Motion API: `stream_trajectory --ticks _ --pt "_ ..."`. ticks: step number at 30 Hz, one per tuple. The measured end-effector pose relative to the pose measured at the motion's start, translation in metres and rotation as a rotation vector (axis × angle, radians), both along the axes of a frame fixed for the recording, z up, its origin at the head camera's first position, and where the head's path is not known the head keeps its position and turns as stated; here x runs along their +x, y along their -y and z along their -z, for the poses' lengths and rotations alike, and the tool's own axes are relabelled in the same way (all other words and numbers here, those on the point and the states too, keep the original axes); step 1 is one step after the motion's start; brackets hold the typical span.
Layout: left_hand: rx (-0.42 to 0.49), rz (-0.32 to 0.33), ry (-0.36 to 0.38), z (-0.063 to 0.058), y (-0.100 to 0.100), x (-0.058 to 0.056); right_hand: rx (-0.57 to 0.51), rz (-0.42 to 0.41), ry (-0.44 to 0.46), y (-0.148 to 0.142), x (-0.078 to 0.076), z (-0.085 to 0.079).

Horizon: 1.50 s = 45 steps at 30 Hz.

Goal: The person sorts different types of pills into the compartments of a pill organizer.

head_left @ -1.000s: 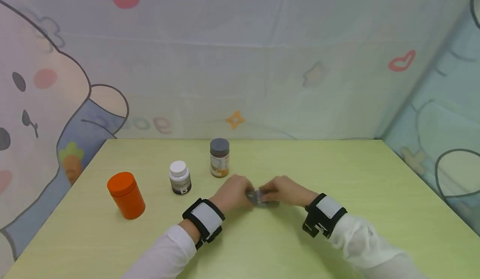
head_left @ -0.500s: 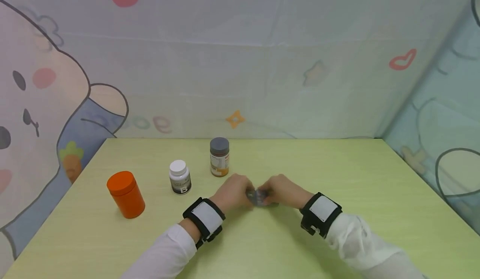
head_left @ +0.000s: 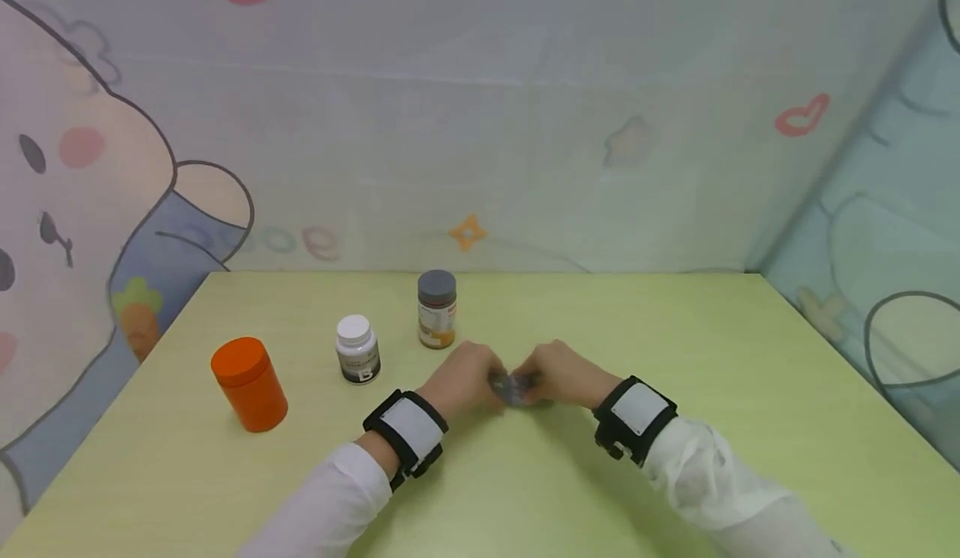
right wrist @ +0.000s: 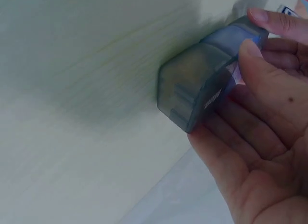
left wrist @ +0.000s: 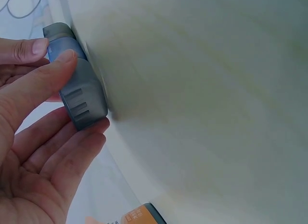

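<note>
A small grey, partly translucent plastic case (head_left: 512,389) with ridged ends and a bluish middle sits low at the table between both hands. My left hand (head_left: 467,379) pinches its left end; in the left wrist view the thumb presses the near side of the case (left wrist: 84,96) and the fingertips support its ribbed end. My right hand (head_left: 564,376) holds the other part, and in the right wrist view the thumb lies at the bluish middle of the case (right wrist: 192,79) with the fingers along its lower side. White printing shows on one face.
Left of the hands stand an orange jar (head_left: 251,384), a white-capped bottle (head_left: 357,349) and a grey-capped brown bottle (head_left: 437,309). The yellow-green table (head_left: 660,324) meets a printed cloth backdrop (head_left: 525,124) at its far edge.
My right hand and wrist have shifted slightly left, and its fingers cover more of the case. My left hand stays nearly still. The whole view has drifted slightly.
</note>
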State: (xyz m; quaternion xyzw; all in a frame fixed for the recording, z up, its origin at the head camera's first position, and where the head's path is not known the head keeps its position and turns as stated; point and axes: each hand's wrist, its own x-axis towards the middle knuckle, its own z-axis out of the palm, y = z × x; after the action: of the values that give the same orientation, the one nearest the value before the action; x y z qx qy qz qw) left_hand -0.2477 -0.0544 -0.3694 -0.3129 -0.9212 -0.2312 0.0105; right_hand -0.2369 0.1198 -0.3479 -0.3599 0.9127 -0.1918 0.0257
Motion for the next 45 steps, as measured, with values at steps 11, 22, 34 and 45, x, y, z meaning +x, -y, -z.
stream_trajectory --ticks 11,22,34,45 --pt "-0.005 -0.024 0.047 0.006 -0.003 0.001 -0.066 0.012 0.223 -0.011 -0.004 0.004" --pt "-0.042 0.063 0.065 0.001 -0.003 -0.006 -0.065 0.004 0.093 -0.007 -0.003 0.01" --pt "-0.092 0.131 0.165 -0.005 0.003 -0.021 -0.019 0.026 0.042 -0.01 -0.005 0.013" --pt "0.242 -0.311 0.248 0.005 0.012 -0.022 -0.014 0.073 0.094 0.0 -0.003 0.013"
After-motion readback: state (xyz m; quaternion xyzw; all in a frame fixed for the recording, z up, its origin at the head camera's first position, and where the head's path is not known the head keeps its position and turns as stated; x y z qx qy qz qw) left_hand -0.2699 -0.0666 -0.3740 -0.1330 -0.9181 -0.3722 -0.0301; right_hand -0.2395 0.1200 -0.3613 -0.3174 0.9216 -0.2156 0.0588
